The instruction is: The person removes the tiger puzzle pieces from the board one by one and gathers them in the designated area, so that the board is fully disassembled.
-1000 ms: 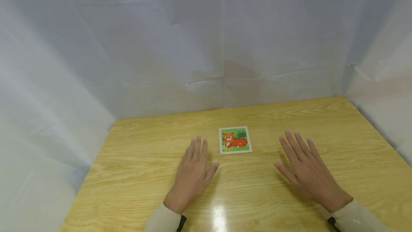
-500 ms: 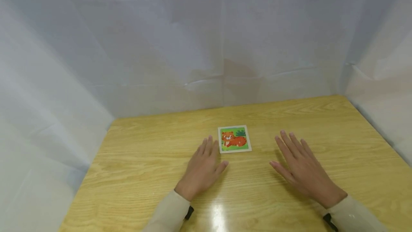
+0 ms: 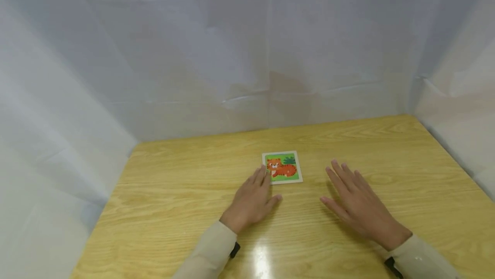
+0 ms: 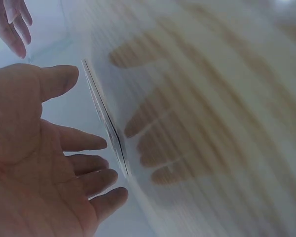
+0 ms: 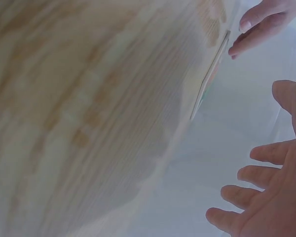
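A flat square board with an orange tiger picture (image 3: 285,168) on green, framed by a pale border, lies on the table in the head view. My left hand (image 3: 250,200) hovers at its lower left, fingers straight, the fingertips overlapping the border in this view. Seen edge-on in the left wrist view, the board (image 4: 104,118) shows as thin layers beyond the spread fingers of the left hand (image 4: 44,158). Off to the board's right, my right hand (image 3: 357,208) is held palm down over the wood with straight fingers, holding nothing.
The board lies on a light wooden table (image 3: 162,210) with a glossy surface that mirrors the hands. White sheeting (image 3: 174,55) hangs along the table's back edge and both sides. Pale sleeves (image 3: 210,249) with dark wrist straps cover the forearms.
My left hand has moved right, from beside the board to where its fingertips overlap the lower left border. My right hand has drifted slightly left. The board stays in place.
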Demonstrator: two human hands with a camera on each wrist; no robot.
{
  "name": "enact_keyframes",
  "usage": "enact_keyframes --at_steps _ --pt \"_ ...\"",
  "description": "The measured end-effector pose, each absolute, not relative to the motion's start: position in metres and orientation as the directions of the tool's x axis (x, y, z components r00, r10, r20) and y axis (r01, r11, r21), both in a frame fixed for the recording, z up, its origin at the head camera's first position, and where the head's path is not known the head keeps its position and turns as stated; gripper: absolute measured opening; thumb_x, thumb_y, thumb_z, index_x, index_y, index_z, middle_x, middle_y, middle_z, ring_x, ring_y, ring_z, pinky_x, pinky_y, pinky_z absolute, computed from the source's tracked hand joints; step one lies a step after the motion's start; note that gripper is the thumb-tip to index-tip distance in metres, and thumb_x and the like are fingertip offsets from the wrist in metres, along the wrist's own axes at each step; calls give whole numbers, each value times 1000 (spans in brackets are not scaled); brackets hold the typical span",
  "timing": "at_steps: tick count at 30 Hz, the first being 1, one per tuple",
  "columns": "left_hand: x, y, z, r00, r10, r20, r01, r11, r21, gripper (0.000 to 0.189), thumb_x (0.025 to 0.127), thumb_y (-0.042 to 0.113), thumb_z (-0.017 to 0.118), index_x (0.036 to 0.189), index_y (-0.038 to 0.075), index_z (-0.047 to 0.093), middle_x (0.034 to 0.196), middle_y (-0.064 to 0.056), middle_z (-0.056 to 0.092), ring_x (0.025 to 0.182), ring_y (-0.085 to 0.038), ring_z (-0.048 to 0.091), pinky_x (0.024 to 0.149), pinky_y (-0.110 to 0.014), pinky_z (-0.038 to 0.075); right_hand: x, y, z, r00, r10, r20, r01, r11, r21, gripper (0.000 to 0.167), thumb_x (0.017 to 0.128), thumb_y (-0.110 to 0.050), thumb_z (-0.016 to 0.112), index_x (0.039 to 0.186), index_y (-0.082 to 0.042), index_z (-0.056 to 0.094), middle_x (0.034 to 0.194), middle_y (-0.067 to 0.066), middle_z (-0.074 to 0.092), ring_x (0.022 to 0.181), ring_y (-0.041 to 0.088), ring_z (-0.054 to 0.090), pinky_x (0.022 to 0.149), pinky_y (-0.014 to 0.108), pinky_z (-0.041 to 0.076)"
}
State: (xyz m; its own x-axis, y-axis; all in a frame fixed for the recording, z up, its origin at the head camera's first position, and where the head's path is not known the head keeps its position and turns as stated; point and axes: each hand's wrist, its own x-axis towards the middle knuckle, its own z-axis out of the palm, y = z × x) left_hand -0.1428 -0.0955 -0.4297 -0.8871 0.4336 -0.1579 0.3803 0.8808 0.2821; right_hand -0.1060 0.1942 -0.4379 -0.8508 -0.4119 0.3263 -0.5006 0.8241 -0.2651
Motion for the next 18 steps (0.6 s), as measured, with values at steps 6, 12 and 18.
enact_keyframes --at_steps 6,12,18 --pt "-143 -93 -430 -878 442 -187 382 879 285 76 108 49 45 159 -4 27 169 -22 20 158 -36 21 128 -46 23 -106 193 -437 -838 -428 337 -520 813 -260 73 102 -38 63 156 1 36 162 27 35 146 51 37 119 63 29" --pt "-143 -92 -429 -875 439 -203 382 886 264 74 108 50 44 159 -1 29 169 -20 23 158 -33 23 127 -49 22 -109 189 -437 -841 -438 317 -524 804 -281 71 102 -37 64 155 2 38 161 27 37 145 50 39 113 67 34" --pt "-137 -92 -427 -860 457 -228 407 882 236 74 108 51 43 159 0 31 168 -18 25 158 -31 24 127 -48 23 -112 186 -439 -832 -446 330 -538 792 -287 70 100 -34 66 153 5 40 158 28 40 143 51 42 112 66 36"
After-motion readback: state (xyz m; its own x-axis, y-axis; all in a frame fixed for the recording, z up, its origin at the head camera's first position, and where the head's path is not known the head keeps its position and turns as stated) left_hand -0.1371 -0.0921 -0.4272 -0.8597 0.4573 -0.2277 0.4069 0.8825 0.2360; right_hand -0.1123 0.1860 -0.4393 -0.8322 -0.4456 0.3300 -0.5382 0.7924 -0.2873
